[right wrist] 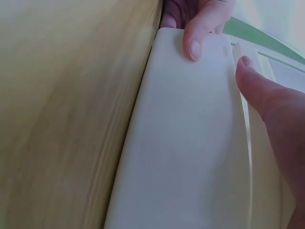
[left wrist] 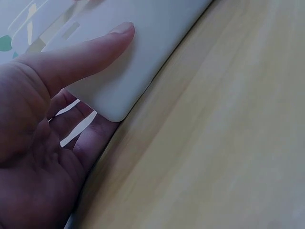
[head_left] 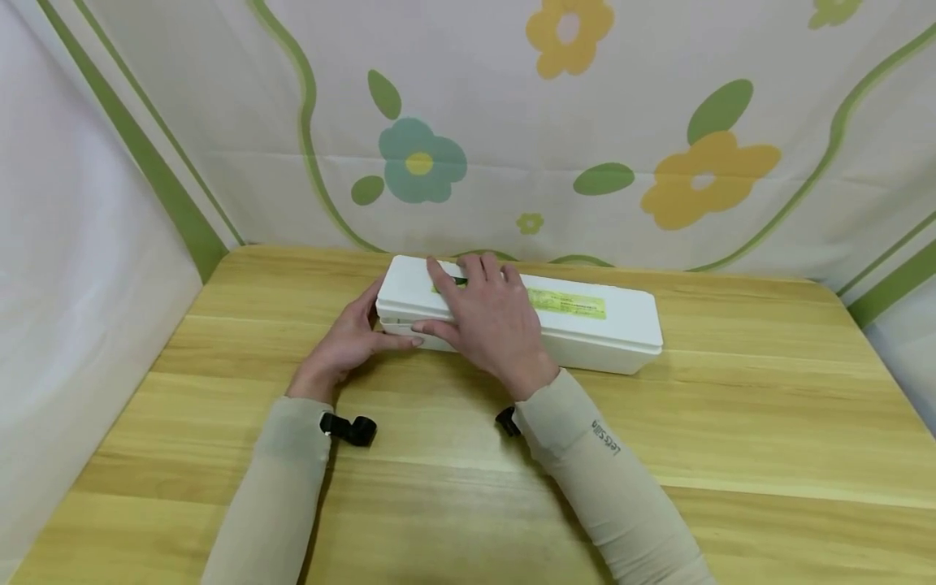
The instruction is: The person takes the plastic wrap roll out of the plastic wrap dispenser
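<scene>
A long white box lies on the table, with a white lid on top. A yellow-green label runs along the lid, partly covered by my right hand. At the box's left end, my left hand grips it, thumb flat on the front wall and fingers round the end, partly hidden behind it. My right hand spans the lid left of its middle. Its thumb is at the lid's front edge and its fingers reach over the top. A thin seam shows between lid and box.
The wooden table extends around the box on all sides. Behind it hangs a white curtain with flowers and green bands, close to the table's back edge. Black wrist mounts sit on both sleeves.
</scene>
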